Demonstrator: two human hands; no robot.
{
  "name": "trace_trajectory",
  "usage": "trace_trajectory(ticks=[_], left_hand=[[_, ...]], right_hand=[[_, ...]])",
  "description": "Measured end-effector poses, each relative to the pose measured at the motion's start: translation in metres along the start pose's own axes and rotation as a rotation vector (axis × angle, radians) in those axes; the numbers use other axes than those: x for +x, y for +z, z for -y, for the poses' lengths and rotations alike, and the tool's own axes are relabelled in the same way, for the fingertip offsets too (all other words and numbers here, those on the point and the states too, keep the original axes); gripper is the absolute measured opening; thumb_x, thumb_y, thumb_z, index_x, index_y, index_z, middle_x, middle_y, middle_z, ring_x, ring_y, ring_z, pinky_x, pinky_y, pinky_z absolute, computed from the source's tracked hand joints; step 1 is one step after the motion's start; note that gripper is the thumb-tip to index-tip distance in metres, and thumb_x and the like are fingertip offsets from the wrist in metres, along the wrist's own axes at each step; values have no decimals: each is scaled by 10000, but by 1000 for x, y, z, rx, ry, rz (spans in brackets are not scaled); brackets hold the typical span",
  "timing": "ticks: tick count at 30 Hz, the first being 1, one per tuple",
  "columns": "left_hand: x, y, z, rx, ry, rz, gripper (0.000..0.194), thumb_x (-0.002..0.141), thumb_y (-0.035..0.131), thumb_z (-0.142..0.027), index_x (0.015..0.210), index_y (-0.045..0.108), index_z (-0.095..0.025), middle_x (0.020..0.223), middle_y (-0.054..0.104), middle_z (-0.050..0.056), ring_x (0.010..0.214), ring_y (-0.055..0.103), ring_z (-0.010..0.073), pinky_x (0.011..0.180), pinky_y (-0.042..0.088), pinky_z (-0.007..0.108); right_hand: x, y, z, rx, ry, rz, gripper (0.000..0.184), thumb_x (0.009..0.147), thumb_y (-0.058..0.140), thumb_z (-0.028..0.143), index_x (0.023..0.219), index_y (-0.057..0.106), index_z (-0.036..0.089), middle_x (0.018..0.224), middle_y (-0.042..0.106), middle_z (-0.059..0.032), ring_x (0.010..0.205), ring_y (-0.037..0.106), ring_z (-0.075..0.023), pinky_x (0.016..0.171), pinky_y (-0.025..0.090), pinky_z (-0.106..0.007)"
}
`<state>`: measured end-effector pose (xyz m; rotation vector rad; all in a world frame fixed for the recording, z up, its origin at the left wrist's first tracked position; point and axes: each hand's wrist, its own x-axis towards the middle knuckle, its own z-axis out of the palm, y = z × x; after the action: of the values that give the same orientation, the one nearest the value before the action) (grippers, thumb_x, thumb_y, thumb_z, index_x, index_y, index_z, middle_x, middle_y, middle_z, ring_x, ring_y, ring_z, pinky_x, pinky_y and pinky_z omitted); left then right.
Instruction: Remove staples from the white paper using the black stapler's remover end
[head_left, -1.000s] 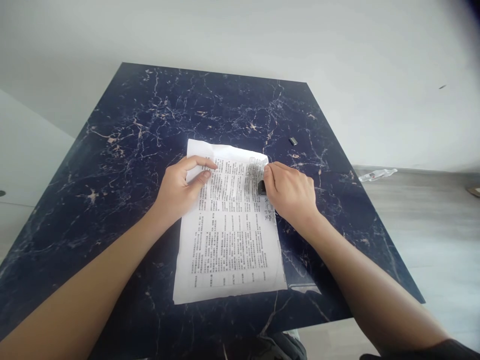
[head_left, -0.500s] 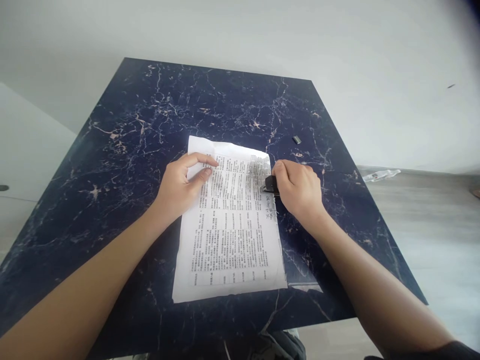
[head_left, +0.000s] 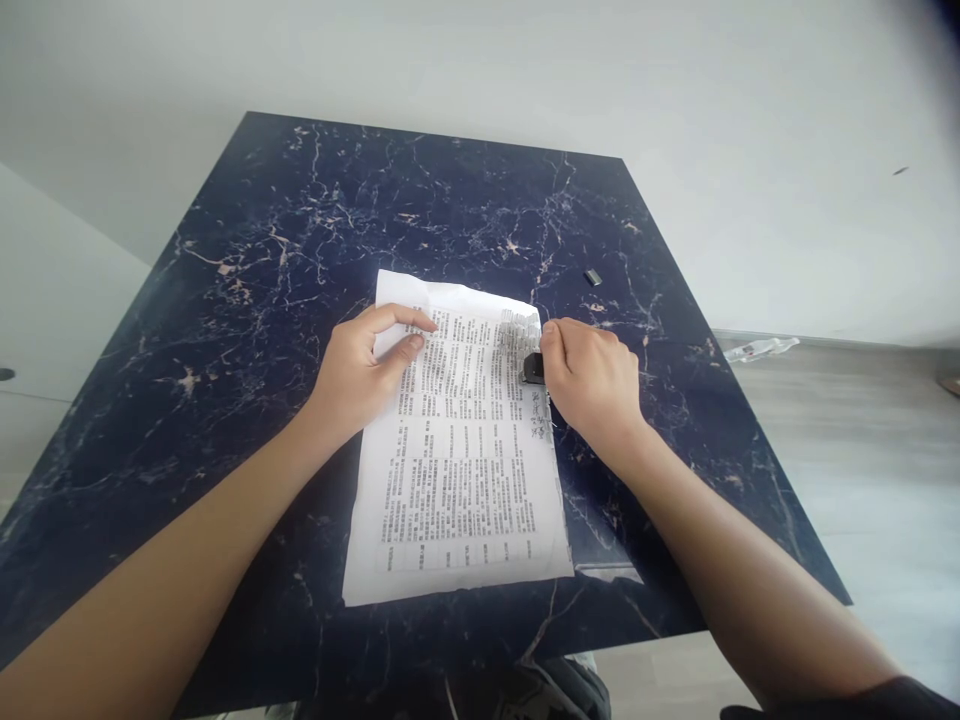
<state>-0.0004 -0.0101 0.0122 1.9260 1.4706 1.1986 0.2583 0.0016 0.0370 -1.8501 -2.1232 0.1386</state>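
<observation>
A printed sheet of paper [head_left: 457, 480], apparently with more sheets beneath, lies on the dark table. My left hand [head_left: 367, 360] rests on its left edge, thumb and index finger apart on the print; the other fingers are mostly hidden. In my closed right hand [head_left: 592, 378] is a black stapler [head_left: 533, 368], its front end over the sheet's upper right edge and the rest hidden by my fingers. Just above the stapler, several rows of staples [head_left: 519, 322] appear to run along the paper. Handwriting marks the margin below it.
The table [head_left: 420, 200] has a blue-black marble pattern with white veins. A small dark strip [head_left: 592, 277], perhaps staples, lies beyond my right hand. A clear plastic wrapper [head_left: 761, 349] is on the floor at right, by the pale wall.
My right hand has shifted slightly left, and the stapler's top looks pressed lower, its pale lower jaw showing less. My left hand and the paper stay put.
</observation>
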Motion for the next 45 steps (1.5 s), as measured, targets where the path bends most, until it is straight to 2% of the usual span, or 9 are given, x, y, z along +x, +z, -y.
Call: trace_trajectory(ticks=[11,18,27,32,36,40,45], left_hand=[[0,0,-1,3,-4,7,148,938,641,-210,1030,745,-262,1076,777,3,1043,721,219,1022,543,422],[0,1,0,8,0,6,148,937,641,-213,1030,742,-266,1085,776,1,1055,719,218,1022,544,418],[0,1,-1,4,-5,8,146,934,645,-219,1023,746,-277,1079,776,-2,1046,721,224,1033,544,430],[0,2,1,15,4,6,142,940,641,-226,1022,746,-275,1087,775,8,1048,716,227,1038,540,436],[1,2,2,27,12,27,155,944,630,-210,1044,739,-254,1110,768,21,1073,705,227,1048,526,443],[1,1,5,62,30,42,173,949,614,-181,1062,730,-243,1130,756,32,1094,690,230,1042,522,451],[-2,4,8,174,84,63,239,943,590,-121,1099,722,-244,1122,703,60,1072,671,238,1048,519,482]], right_hand=[[0,1,3,-63,-50,21,431,1056,307,342,695,499,208,700,575,-52,526,383,-139,550,235,-323],[1,0,2,-47,2,20,417,1052,321,347,699,496,211,667,567,-46,538,400,-145,550,229,-323],[-1,4,4,-161,-111,46,456,1071,286,339,779,602,191,760,657,-76,570,489,-159,548,234,-328],[-2,11,8,-262,-220,43,457,1072,281,314,862,661,172,779,687,-108,670,571,-199,574,277,-331],[0,10,8,-250,-217,75,440,1060,313,315,849,673,175,753,677,-112,674,578,-215,599,312,-335],[8,-2,-5,-96,-115,106,502,1072,280,343,769,654,198,687,628,-82,581,528,-197,601,326,-340],[25,-15,-40,-55,-13,-5,507,1056,331,378,678,618,200,660,610,-91,638,571,-223,658,373,-347]])
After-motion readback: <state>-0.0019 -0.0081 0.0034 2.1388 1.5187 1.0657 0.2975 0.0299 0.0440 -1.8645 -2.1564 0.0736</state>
